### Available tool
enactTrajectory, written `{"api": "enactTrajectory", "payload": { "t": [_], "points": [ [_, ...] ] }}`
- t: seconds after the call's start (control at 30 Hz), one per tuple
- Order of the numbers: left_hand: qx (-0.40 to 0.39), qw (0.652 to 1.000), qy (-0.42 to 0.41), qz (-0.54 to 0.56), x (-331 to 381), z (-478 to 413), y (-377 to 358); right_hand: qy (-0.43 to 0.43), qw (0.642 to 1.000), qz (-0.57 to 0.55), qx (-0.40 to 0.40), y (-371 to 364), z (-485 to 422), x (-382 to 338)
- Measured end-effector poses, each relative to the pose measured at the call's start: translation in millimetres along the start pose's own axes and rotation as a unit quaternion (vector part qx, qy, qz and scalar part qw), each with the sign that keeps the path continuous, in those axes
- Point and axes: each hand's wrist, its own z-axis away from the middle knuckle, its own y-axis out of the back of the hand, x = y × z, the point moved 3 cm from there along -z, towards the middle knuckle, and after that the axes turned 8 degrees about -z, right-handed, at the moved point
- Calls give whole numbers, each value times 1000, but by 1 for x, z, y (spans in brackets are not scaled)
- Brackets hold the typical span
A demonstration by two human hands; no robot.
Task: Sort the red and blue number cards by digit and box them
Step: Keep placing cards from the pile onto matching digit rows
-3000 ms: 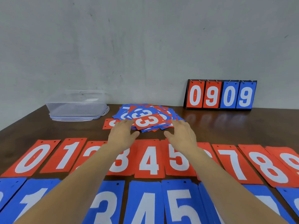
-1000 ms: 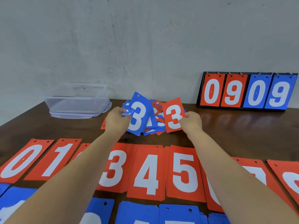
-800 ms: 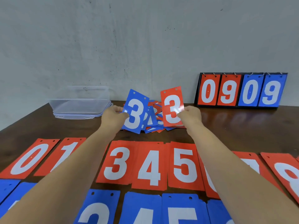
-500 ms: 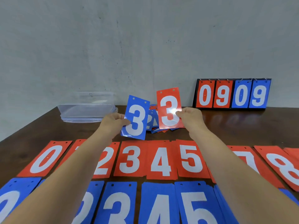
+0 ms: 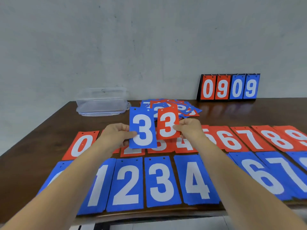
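Note:
My left hand (image 5: 116, 135) pinches a blue 3 card (image 5: 142, 129) by its left edge, held upright above the table. My right hand (image 5: 189, 128) pinches a red 3 card (image 5: 167, 124) by its right edge, just right of the blue one and partly behind it. Behind them lies a loose pile of mixed red and blue cards (image 5: 181, 107). A row of red cards 0 to 9 (image 5: 232, 140) lies across the table, partly hidden by my hands. In front of it runs a row of blue cards (image 5: 161, 181), with the blue 3 pile below my hands.
A clear plastic box with its lid (image 5: 102, 102) stands at the back left by the wall. A flip scoreboard reading 0909 (image 5: 228, 87) stands at the back right. The dark wooden table (image 5: 249, 113) ends at a front edge just below the blue row.
Both hands lifted the two 3 cards off the pile and drew them toward me, now lower and above the red row. The view has tilted down, showing the blue row.

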Motion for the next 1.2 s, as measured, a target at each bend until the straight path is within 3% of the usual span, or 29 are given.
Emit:
{"api": "enactTrajectory", "payload": {
  "t": [0.3, 0.43, 0.6, 0.83, 0.93, 1.07, 1.2],
  "points": [
    [-16, 999, 31, -36, -27, 53, -3, 8, 997, 73, -36, -26, 18, 9],
    [-12, 998, 49, -37, -35, 72, -17, 38, 983, 181, -20, -32, 16, 17],
    [12, 997, 75, -33, -36, 88, -30, 74, 937, 342, -10, -35, 15, 18],
    [57, 988, 76, -124, -37, 99, -47, 93, 932, 351, -10, -23, 8, 16],
    [85, 969, 52, -225, -35, 105, -56, 114, 936, 334, -11, -12, 12, 13],
    [139, 910, 22, -389, -30, 112, -66, 150, 938, 311, -7, -1, 23, 10],
    [157, 886, -6, -436, -29, 112, -73, 186, 935, 302, -25, 6, 36, 16]
  ]
}}
